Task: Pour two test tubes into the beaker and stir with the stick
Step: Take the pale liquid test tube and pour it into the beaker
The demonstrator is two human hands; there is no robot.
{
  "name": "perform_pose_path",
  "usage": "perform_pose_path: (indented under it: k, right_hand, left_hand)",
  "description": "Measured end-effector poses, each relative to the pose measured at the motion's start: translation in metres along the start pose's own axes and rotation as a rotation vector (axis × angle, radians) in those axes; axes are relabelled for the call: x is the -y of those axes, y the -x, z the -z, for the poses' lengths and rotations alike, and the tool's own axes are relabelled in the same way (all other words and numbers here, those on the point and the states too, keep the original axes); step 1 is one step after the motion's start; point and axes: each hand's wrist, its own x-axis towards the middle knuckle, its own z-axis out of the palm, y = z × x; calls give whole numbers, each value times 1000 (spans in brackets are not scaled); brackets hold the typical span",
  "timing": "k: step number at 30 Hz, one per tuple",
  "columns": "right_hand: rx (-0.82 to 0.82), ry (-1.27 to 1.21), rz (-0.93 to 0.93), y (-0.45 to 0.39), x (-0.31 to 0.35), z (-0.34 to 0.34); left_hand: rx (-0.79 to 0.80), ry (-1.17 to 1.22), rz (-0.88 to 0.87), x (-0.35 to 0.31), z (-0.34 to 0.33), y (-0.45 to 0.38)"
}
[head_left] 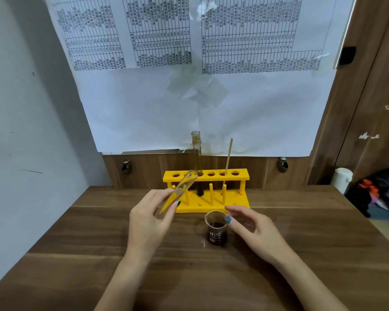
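Evidently one tube is poured: your left hand [151, 217] pinches an empty test tube [177, 194], tilted, at ten o'clock from the beaker [216, 228], which holds dark liquid. Your right hand [251, 230], fingers spread, hovers beside it. Second tube [197, 162] and stick [228, 158] remain racked; stirring outstanding.

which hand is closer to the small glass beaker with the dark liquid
Right. The right hand is just beside the small glass beaker of dark liquid, fingertips by its rim. The left hand is farther off on the other side, holding a clear test tube.
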Motion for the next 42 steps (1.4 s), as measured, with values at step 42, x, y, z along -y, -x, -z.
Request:
perform_pose_path:
  k: [42]
  right_hand:
    - [-82, 69, 87, -1, 5, -6]
  left_hand:
    - [67, -255, -149, 19, -7, 19]
